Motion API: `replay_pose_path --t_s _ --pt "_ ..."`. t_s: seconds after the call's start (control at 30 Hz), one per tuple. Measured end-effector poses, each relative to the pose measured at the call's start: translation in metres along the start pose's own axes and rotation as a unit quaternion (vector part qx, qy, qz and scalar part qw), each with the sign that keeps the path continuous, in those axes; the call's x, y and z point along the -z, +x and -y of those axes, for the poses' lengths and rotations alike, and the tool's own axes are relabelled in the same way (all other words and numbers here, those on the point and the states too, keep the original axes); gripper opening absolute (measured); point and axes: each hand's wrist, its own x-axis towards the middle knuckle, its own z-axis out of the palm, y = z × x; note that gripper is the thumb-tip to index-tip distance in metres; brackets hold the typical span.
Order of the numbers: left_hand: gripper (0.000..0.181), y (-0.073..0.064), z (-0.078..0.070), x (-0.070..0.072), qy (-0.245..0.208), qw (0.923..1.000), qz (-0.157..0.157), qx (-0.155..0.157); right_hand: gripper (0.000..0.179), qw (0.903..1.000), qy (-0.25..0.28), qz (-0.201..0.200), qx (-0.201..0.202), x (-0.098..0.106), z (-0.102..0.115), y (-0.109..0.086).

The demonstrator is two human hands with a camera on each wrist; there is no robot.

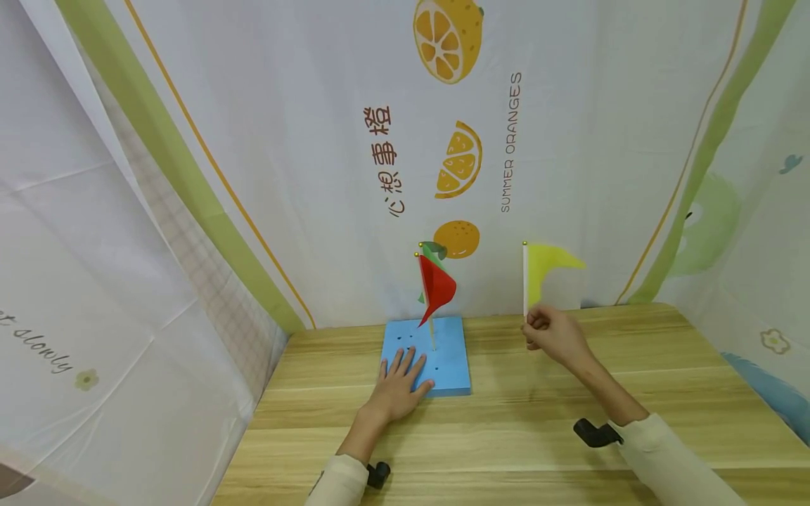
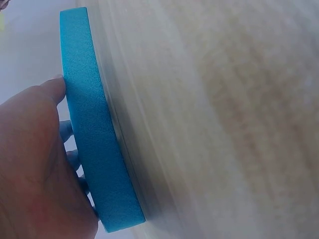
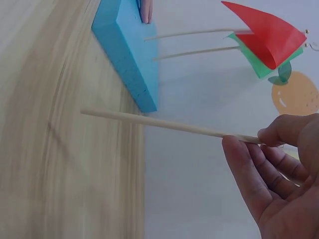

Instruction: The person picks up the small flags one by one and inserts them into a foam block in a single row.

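Note:
A blue foam block (image 1: 452, 378) with small holes in its top lies on the table. My left hand (image 1: 394, 395) rests on its left part, fingers spread and straight. Two sticks stand in the block, one bearing a red flag (image 1: 438, 284), the other a green flag (image 3: 258, 63) partly hidden behind the red one. To the right of the block, my right hand (image 1: 560, 339) pinches the stick of a yellow flag (image 1: 545, 267) between thumb and fingers. In the right wrist view the bare lower end of this stick (image 3: 149, 121) hangs free, apart from the block.
The wooden table (image 1: 525, 436) ends at the back against a white curtain (image 1: 304, 176) printed with oranges and lettering. More curtain hangs at both sides. Black camera mounts (image 1: 595, 433) sit at the wrists.

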Motion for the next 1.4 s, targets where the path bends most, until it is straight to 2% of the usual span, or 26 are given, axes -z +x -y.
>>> replay_pose_path --t_s 0.37,0.77,1.17,1.4 --pt "0.070 0.000 0.001 -0.001 0.000 1.0000 0.001 0.004 0.009 0.9989 0.018 -0.004 0.043 -0.016 0.023 0.010" --pt "0.068 0.000 0.001 -0.002 -0.002 1.0000 -0.007 -0.003 0.010 0.9973 0.032 -0.001 0.067 -0.032 0.043 0.020" --pt "0.068 0.000 0.001 -0.003 -0.002 1.0000 -0.010 -0.001 0.011 0.9962 0.053 0.013 0.068 -0.046 0.057 0.026" --pt "0.069 0.000 0.001 -0.002 -0.009 0.9998 -0.016 -0.007 0.011 0.9967 0.048 0.014 0.065 -0.054 0.062 0.028"
